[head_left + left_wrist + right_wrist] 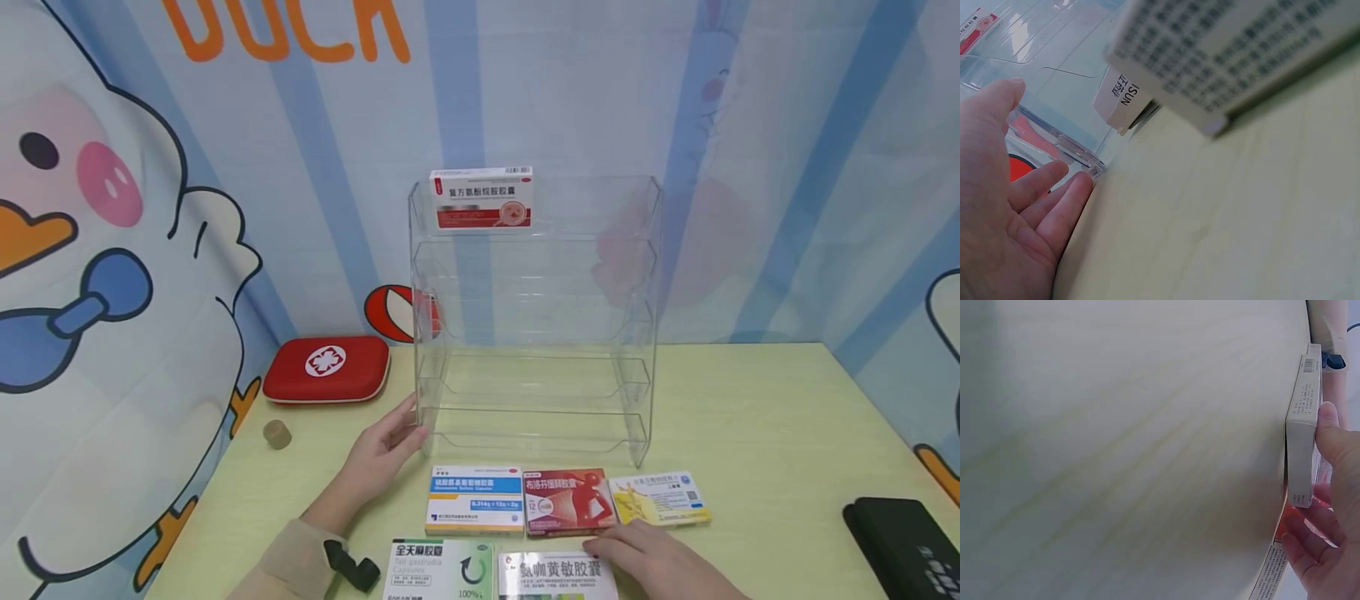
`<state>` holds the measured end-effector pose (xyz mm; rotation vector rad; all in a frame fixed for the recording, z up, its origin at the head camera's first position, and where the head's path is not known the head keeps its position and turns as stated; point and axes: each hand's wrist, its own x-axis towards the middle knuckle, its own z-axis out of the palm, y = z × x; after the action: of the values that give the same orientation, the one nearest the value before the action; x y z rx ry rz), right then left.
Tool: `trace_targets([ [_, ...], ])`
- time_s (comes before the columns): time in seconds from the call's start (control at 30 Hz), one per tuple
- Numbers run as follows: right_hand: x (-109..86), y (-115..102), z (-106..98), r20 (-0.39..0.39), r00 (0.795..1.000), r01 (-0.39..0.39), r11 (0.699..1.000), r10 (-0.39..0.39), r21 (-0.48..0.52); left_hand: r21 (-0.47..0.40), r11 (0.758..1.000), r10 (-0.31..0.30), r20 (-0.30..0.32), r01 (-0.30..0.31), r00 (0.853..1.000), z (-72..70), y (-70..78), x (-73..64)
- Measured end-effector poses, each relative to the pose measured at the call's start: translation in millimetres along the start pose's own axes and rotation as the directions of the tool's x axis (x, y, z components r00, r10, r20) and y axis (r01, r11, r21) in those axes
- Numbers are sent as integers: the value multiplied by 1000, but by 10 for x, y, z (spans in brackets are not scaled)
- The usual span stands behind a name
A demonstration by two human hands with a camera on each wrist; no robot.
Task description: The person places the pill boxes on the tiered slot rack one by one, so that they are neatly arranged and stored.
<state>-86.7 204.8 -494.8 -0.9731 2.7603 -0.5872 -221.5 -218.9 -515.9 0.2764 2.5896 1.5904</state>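
A clear plastic tiered rack (540,425) stands in mid-table; on its top tier, at the left, leans a white and red medicine box (480,200). My left hand (386,454) rests against the rack's lower left side, thumb by the front edge, fingers loosely extended. With my right hand (663,562) I pinch the right end of a silvery-white medicine box (551,575), which also shows in the right wrist view. Beside it lies a white and green box (438,571). Behind them are a blue and white box (472,500), a red box (566,500) and a white and yellow box (660,498).
A red zip case (327,371) with a white emblem sits at the back left, with a small brown cylinder (277,434) before it. At the right edge lies a black object (903,542). A cartoon-printed cloth (555,92) hangs behind the table.
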Motion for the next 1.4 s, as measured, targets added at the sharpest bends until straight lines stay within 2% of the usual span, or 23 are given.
trace_targets([
  [0.17, -20, -15, 6, -26, 999, -31, 999, 33, 42, 0, 1000, 7, -1, -7, 1000, 1, 2, 4],
  [0.3, -26, -20, -33, -64, 997, -24, 991, 33, 131, 0, 1000, 9, 1, -9, 1000, 0, 5, 4],
  [0.53, -28, -33, -157, -80, 994, -39, 948, 68, 317, 2, 1000, 5, -2, -5, 1000, 0, -6, 0],
  [0.63, -28, -34, -195, -168, 985, 22, 957, 28, 289, -2, 1000, 10, 3, -10, 1000, -3, -14, 4],
  [0.7, -13, -30, -210, -280, 958, 120, 971, -59, 209, -5, 1000, 12, 3, -12, 1000, -3, -17, 6],
  [0.77, 15, -25, -242, -378, 917, 183, 977, -128, 111, -5, 1000, 14, 2, -14, 1000, -2, -24, 9],
  [0.83, 61, -26, -301, -462, 868, 227, 973, -185, 38, -2, 1000, 12, 0, -12, 1000, 0, -26, 10],
  [0.87, 97, -19, -342, -504, 836, 256, 967, -218, 8, 1, 1000, 10, -2, -10, 1000, 2, -28, 10],
  [0.93, 165, -7, -453, -553, 796, 290, 957, -245, -6, 5, 1000, 9, -5, -9, 1000, 1, -25, 9],
  [1.07, 320, 38, -724, -643, 703, 329, 941, -303, -83, 6, 1000, 5, -7, -5, 1000, -1, -18, 4],
  [1.2, 425, 80, -1030, -675, 673, 270, 950, -304, -158, 0, 1000, 9, -6, -9, 1000, 2, -10, 0],
  [1.4, 561, 169, -1475, -718, 621, 229, 949, -315, -218, 4, 1000, 16, -4, -16, 1000, 1, -8, -1],
])
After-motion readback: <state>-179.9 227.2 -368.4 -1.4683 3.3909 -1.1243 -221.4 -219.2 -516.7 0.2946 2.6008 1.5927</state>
